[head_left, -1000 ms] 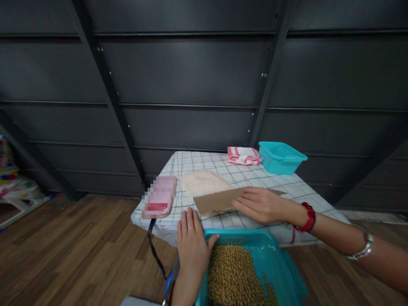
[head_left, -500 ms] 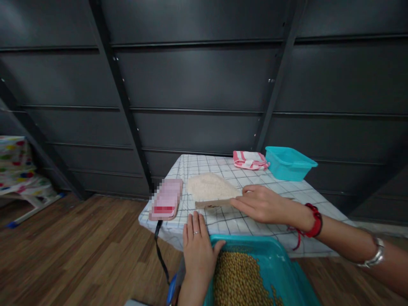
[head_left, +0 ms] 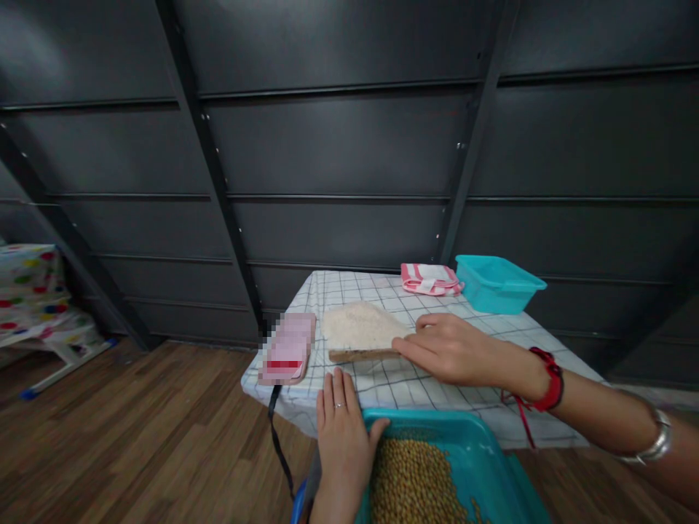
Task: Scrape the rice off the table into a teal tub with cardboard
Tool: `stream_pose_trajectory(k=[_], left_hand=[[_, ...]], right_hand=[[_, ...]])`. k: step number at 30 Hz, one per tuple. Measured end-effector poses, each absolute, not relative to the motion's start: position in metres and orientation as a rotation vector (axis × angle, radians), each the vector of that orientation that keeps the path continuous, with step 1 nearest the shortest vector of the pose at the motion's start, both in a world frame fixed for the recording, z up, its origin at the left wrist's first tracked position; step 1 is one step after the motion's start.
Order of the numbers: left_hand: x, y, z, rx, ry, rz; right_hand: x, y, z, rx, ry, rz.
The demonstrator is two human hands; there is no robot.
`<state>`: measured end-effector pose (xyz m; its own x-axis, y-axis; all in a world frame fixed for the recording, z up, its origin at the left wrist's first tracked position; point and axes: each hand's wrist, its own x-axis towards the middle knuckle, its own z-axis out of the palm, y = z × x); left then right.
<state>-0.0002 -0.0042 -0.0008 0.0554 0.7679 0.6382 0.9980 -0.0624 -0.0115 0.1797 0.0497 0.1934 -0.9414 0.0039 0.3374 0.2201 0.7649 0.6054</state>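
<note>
My right hand [head_left: 451, 348] grips a brown cardboard strip [head_left: 360, 354] that stands on edge against the near side of a pile of white rice [head_left: 357, 324] on the checked tablecloth [head_left: 404, 378]. My left hand [head_left: 343, 429] lies on the near-left rim of a teal tub [head_left: 464, 444] full of tan beans [head_left: 407, 484], fingers together over the edge and thumb inside. A ring shows on one of its fingers.
A pink phone-like case [head_left: 287, 349] with a black strap lies at the table's left edge. At the back right sit a folded pink-and-white cloth [head_left: 429, 279] and a smaller teal tub [head_left: 496, 284]. A dark metal wall rises behind; wooden floor lies to the left.
The cardboard has been turned from lying flat to standing on edge and pushed up against the rice pile. My left hand has kept its place on the tub rim.
</note>
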Motion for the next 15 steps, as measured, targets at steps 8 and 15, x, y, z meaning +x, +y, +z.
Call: stream_pose_trajectory(k=[8,15], left_hand=[[0.006,-0.007,-0.003,-1.794,-1.812,-0.753],[0.011,-0.01,0.0,-1.706,-1.937,-0.86]], right_hand=[[0.181,0.034,0.182,-0.168,-2.695,-0.993],[0.166,0.049,0.168,-0.241,-2.651,-1.086]])
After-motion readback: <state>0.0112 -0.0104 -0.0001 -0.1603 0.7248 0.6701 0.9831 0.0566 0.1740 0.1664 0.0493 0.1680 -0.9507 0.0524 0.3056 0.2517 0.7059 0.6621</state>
